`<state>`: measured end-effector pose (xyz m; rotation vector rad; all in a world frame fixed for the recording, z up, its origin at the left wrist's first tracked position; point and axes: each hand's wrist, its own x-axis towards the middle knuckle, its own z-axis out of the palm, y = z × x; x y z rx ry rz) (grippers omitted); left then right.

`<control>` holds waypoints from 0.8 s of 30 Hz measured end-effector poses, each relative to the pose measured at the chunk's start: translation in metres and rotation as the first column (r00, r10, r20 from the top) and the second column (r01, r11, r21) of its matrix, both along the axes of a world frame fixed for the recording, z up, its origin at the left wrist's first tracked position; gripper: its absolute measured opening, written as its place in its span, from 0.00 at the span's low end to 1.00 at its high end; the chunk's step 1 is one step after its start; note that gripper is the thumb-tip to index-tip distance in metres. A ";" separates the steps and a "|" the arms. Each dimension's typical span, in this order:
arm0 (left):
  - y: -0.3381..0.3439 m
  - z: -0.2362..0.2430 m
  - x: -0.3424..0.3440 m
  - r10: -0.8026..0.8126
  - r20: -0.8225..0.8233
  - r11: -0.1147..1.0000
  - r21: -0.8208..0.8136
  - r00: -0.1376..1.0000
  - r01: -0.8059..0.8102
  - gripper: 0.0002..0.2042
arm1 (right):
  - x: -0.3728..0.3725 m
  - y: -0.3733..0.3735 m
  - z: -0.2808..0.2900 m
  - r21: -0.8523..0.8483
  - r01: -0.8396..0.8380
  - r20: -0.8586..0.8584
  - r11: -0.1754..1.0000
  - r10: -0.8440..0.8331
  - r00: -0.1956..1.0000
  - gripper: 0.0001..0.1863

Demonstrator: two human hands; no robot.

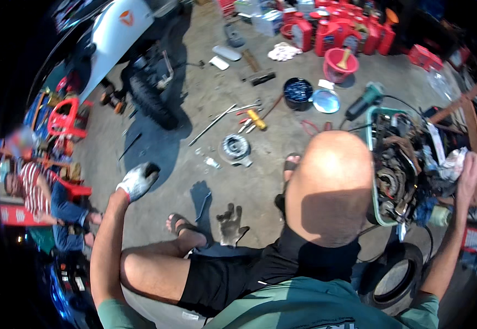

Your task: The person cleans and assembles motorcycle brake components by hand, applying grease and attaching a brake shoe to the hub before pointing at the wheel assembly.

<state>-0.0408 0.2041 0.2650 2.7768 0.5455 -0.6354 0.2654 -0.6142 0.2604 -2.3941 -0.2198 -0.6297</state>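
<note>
My left hand (pixel 138 181) wears a white work glove with dark finger parts. Its fingers are curled closed above the floor; whatever is in them, if anything, is hidden. At the far right my bare right hand (pixel 470 171) grips a crumpled white rag (pixel 454 164) beside a green-rimmed bin (pixel 375 192) full of greasy metal parts. A second glove, grey-palmed (pixel 230 226), lies flat on the floor between my feet. Ahead of it sits a round metal part (pixel 235 147), with a yellow-handled tool (pixel 257 119) and a long metal bar (pixel 212 125) beyond.
A motorcycle wheel (pixel 150 98) stands at the upper left. A seated person (pixel 38 189) is at the left edge. A dark tub (pixel 297 93), a red bucket (pixel 341 64), an angle grinder (pixel 365 101) and several red bottles (pixel 331 35) stand or lie ahead. A tyre (pixel 394 277) lies behind the bin.
</note>
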 end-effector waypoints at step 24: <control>-0.057 -0.272 0.117 0.803 -0.033 0.442 -0.636 0.595 -0.633 0.39 | -0.022 0.468 -0.262 0.604 -0.454 -0.639 0.655 0.739 0.215 0.08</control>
